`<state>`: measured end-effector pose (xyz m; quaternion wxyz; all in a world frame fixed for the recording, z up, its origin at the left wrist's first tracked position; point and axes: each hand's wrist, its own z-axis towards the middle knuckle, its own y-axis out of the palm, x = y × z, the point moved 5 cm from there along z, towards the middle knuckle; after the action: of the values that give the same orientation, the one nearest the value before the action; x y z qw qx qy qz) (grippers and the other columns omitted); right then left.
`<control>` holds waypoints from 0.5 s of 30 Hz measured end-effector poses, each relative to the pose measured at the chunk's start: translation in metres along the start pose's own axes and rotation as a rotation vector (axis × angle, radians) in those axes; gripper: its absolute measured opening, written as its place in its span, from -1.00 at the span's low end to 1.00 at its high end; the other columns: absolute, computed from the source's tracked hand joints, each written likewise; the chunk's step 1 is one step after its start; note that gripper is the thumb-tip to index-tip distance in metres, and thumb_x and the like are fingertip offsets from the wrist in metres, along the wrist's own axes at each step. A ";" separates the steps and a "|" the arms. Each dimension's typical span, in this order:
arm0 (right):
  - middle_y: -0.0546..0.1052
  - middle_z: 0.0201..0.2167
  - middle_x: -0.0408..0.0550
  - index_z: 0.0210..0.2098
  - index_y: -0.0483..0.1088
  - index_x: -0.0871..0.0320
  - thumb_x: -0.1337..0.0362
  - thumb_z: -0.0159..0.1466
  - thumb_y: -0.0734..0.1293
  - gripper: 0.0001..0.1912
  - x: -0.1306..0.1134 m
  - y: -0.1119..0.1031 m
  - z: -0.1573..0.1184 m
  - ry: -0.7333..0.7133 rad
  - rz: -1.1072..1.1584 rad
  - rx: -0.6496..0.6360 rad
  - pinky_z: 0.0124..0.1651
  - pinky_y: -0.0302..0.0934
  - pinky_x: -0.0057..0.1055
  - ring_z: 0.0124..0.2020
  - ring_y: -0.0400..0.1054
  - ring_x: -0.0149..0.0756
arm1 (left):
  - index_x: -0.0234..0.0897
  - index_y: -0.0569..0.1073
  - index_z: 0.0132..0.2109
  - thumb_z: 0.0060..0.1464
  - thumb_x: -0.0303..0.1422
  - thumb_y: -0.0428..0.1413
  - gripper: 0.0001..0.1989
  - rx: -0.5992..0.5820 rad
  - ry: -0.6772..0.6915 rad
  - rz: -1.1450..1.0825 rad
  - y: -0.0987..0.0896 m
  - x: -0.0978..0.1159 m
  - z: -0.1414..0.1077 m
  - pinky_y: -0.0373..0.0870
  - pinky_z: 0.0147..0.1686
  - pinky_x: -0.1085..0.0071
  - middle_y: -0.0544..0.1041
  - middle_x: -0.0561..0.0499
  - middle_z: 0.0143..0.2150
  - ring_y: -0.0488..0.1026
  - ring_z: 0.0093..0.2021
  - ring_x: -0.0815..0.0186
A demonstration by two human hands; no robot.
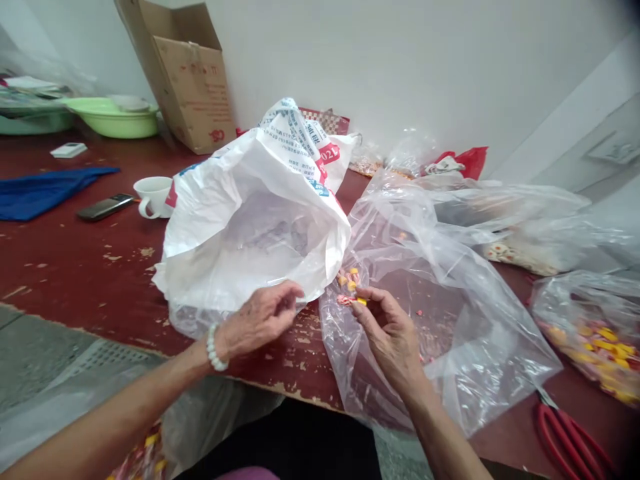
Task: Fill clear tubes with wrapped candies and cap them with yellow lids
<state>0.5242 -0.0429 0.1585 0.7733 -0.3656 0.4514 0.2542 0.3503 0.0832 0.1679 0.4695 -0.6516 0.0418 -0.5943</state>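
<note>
My right fingers [374, 301] pinch wrapped candy [350, 301], long axis sideways toward left hand [257, 319], curled, empty, beside white plastic bag [250, 227].

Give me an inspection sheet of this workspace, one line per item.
Surface: red table, paint chipped and worn.
Things at hand: clear bag with loose sweets in it; white bag beside it.
Clutter: mug, phone, blue cloth, red-handled scissors, second bag of sweets.
Hands: right hand pinches a pink and yellow sweet; left hand, with bead bracelet, sits by the white bag's edge.
Cables: nothing seen.
Surroundings: green basin; cardboard box leaning on the white wall.
</note>
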 end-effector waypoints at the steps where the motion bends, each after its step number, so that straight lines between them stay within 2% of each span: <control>1: 0.50 -0.31 -0.08 -0.12 0.35 0.09 0.16 0.25 0.30 -0.76 -0.011 0.011 -0.004 -0.032 0.008 -0.022 -0.26 0.26 -0.40 -0.32 0.38 -0.35 | -0.28 0.40 -0.13 0.07 -0.46 -0.06 -0.78 -0.038 0.000 -0.037 0.008 0.007 -0.008 0.25 -0.31 0.51 0.42 0.09 -0.36 0.32 -0.39 0.41; 4: 0.50 -0.25 -0.08 -0.18 0.39 0.08 0.26 0.26 0.29 -0.86 -0.039 0.030 -0.012 -0.193 -0.084 -0.103 -0.22 0.25 -0.40 -0.27 0.38 -0.36 | -0.29 0.42 -0.21 0.01 -0.48 -0.05 -0.79 -0.072 -0.008 -0.100 0.022 0.016 -0.022 0.21 -0.33 0.50 0.39 0.10 -0.39 0.27 -0.39 0.40; 7: 0.52 -0.24 -0.08 -0.21 0.41 0.07 0.27 0.25 0.31 -0.88 -0.055 0.034 -0.017 -0.288 -0.136 -0.179 -0.20 0.27 -0.38 -0.25 0.39 -0.34 | -0.31 0.43 -0.23 0.00 -0.46 -0.04 -0.80 -0.068 -0.050 -0.165 0.026 0.013 -0.028 0.16 -0.41 0.50 0.35 0.11 -0.42 0.21 -0.43 0.41; 10: 0.54 -0.27 -0.12 -0.18 0.42 0.05 0.25 0.24 0.32 -0.85 -0.062 0.033 -0.022 -0.276 -0.137 -0.232 -0.24 0.29 -0.39 -0.31 0.41 -0.36 | -0.31 0.44 -0.21 0.00 -0.45 -0.03 -0.79 -0.069 -0.050 -0.219 0.026 0.015 -0.031 0.16 -0.41 0.50 0.35 0.11 -0.42 0.21 -0.43 0.42; 13: 0.54 -0.27 -0.15 -0.14 0.43 0.03 0.24 0.24 0.31 -0.82 -0.067 0.033 -0.027 -0.256 -0.128 -0.305 -0.22 0.28 -0.40 -0.32 0.41 -0.37 | -0.33 0.41 -0.32 -0.01 -0.42 -0.01 -0.87 -0.042 -0.015 -0.224 0.025 0.023 -0.033 0.16 -0.40 0.49 0.32 0.11 -0.45 0.21 -0.42 0.41; 15: 0.54 -0.26 -0.14 -0.11 0.43 0.03 0.22 0.27 0.28 -0.80 -0.068 0.031 -0.025 -0.217 -0.100 -0.257 -0.22 0.27 -0.39 -0.31 0.40 -0.37 | -0.34 0.37 -0.40 -0.02 -0.41 -0.01 -0.90 -0.033 -0.012 -0.215 0.025 0.028 -0.033 0.13 -0.43 0.50 0.27 0.12 -0.49 0.18 -0.45 0.42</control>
<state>0.4575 -0.0482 0.2001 0.7761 -0.4537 0.3106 0.3089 0.3440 0.0331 0.1668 0.3925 -0.6636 -0.0215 -0.6365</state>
